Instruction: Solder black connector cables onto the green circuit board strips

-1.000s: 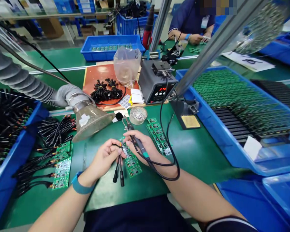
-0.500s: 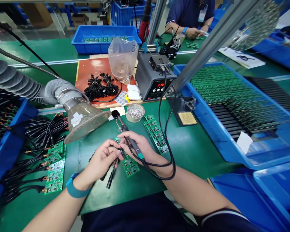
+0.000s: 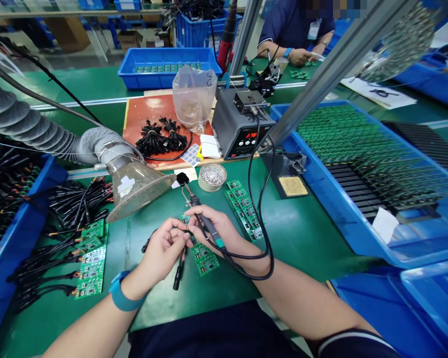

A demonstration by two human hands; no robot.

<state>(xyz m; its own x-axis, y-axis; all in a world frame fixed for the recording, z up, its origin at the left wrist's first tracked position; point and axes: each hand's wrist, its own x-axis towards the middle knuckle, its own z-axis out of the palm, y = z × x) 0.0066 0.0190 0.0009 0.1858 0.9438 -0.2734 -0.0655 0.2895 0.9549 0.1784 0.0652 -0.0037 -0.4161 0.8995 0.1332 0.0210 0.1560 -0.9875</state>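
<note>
My left hand (image 3: 168, 247) is closed on a black cable (image 3: 178, 272) with a plug at its lower end and small coloured wires at its top. In my right hand (image 3: 218, 228) lies a soldering iron (image 3: 210, 226), its tip pointing away toward the fume funnel. The right fingertips meet the left ones at the coloured wire ends. Under both hands lies a green circuit board panel (image 3: 205, 259), partly hidden by the fingers. Another board panel (image 3: 245, 206) rests to the right of my right hand.
A fume funnel (image 3: 140, 191) hangs at left, above boards with cables (image 3: 91, 268). Behind stand a solder tin (image 3: 212, 178), the soldering station (image 3: 242, 124) and an iron stand (image 3: 291, 181). A blue bin (image 3: 343, 228) of boards lies right. A co-worker (image 3: 296, 30) sits across.
The whole view has shifted slightly, so everything sits a little lower and further right. The black cable's lower end hangs a bit differently. Both hands keep their holds.
</note>
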